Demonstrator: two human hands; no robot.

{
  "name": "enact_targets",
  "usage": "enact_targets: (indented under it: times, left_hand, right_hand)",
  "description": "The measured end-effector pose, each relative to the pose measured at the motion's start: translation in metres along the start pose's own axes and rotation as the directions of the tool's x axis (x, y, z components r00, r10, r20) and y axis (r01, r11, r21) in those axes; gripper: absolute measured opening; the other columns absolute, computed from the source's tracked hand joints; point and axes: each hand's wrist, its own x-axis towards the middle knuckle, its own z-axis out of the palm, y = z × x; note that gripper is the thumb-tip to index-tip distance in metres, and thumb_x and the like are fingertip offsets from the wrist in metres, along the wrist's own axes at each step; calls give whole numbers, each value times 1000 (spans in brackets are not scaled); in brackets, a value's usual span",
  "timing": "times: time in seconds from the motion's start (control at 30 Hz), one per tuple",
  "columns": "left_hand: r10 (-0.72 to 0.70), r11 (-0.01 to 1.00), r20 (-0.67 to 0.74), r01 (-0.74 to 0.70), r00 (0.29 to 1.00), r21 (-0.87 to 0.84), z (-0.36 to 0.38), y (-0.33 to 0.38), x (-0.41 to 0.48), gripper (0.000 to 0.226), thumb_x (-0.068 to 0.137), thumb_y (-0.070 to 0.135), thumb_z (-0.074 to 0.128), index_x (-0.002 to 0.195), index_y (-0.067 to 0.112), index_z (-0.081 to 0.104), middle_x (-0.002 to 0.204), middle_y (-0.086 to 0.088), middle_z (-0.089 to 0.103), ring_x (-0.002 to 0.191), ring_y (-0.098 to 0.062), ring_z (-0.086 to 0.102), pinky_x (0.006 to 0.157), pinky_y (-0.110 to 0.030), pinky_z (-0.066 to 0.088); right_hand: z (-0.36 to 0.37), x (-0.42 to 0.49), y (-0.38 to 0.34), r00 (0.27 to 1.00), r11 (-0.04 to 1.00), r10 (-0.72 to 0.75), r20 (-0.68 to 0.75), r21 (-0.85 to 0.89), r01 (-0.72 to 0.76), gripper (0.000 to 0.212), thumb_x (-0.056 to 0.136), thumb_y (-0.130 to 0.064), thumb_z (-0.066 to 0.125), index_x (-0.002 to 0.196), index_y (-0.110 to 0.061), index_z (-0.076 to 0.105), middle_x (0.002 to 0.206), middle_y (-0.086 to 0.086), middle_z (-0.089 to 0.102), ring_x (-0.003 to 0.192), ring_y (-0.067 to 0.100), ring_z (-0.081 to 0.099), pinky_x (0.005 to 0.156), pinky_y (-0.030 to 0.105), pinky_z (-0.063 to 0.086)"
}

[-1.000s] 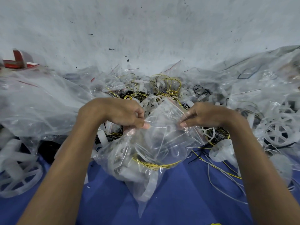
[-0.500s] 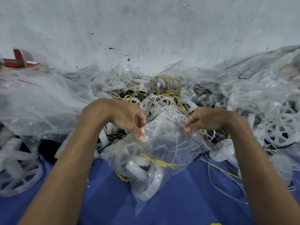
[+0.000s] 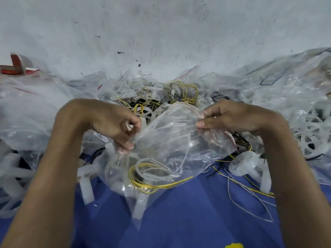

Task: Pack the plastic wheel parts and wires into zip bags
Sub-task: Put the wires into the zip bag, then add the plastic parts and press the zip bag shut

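Left hand (image 3: 114, 126) and right hand (image 3: 227, 117) each pinch the zip bag (image 3: 172, 145) top. Yellow wires (image 3: 143, 183) and wheel part (image 3: 152, 169) inside, above blue bench (image 3: 188, 221).

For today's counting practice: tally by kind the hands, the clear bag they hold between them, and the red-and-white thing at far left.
Hands: 2 (left hand, right hand)
Held zip bag: 1
Far-left red-and-white object: 1
Total: 4
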Motion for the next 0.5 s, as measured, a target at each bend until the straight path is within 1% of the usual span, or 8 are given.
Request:
enact_targets:
  times: [0.1, 0.17, 0.23, 0.27, 0.33, 0.4, 0.43, 0.5]
  left_hand:
    - [-104, 992, -28, 105, 994, 66, -4, -9, -6, 51, 60, 38, 80, 101, 22, 55, 77, 3, 74, 68, -6, 68, 64, -16, 45]
    - [-164, 982, -68, 169, 984, 83, -6, -14, -5, 65, 46, 51, 80, 102, 29, 56, 83, 13, 74, 73, 0, 68, 67, -18, 42]
    - [-156, 980, -148, 171, 977, 97, -8, -18, -2, 74, 40, 63, 74, 104, 32, 55, 87, 20, 72, 81, 3, 66, 77, -22, 44]
    - [-124, 985, -203, 145, 971, 90, -8, -20, 1, 75, 41, 68, 71, 106, 33, 55, 89, 22, 71, 86, 3, 65, 84, -26, 45]
    - [-26, 999, -325, 36, 945, 22, -7, -16, 7, 72, 47, 71, 65, 109, 37, 53, 94, 22, 70, 90, 3, 63, 87, -29, 49]
    - [96, 992, -448, -124, 889, -34, -2, -2, 13, 73, 52, 70, 61, 116, 40, 48, 104, 19, 65, 93, 3, 62, 83, -25, 49]
    - [161, 980, -499, -199, 851, -24, 1, 6, 16, 76, 54, 70, 59, 124, 43, 43, 112, 18, 60, 96, 2, 61, 82, -23, 48]
    - [260, 956, -554, -290, 791, 34, 7, 21, 22, 79, 62, 68, 55, 135, 49, 32, 124, 10, 51, 107, -6, 58, 85, -24, 44]
  right_hand:
    - [3, 4, 0, 1000, 995, 6, -15, -102, -7, 13, 85, -21, 64, 90, -11, 71, 86, 7, 72, 76, 7, 61, 71, 21, 47]
    - [6, 6, 4, 999, 985, 36, 1, -167, -35, 12, 86, -16, 64, 93, -9, 70, 89, 7, 71, 75, 9, 63, 69, 19, 47]
    - [6, 7, 8, 998, 976, 55, -10, -209, -55, 8, 86, -14, 64, 92, -11, 69, 92, 8, 70, 80, 18, 64, 72, 26, 51]
    - [6, 8, 9, 998, 977, 53, -30, -206, -58, 7, 86, -14, 64, 91, -12, 68, 93, 8, 70, 85, 20, 65, 77, 29, 52]
    - [6, 10, 9, 996, 983, 17, -86, -179, -32, 6, 86, -13, 64, 90, -14, 69, 94, 6, 71, 89, 19, 66, 80, 23, 52]
    - [9, 14, 5, 990, 986, -43, -136, -163, 20, 9, 84, -11, 66, 92, -13, 71, 92, 2, 72, 86, 12, 66, 74, 11, 49]
    - [11, 16, 2, 986, 985, -73, -153, -166, 47, 11, 84, -10, 67, 92, -15, 71, 91, 0, 72, 86, 10, 66, 75, 9, 48]
    - [16, 21, -3, 975, 979, -134, -176, -178, 103, 13, 83, -10, 68, 91, -19, 71, 89, -2, 72, 85, 9, 66, 77, 13, 49]
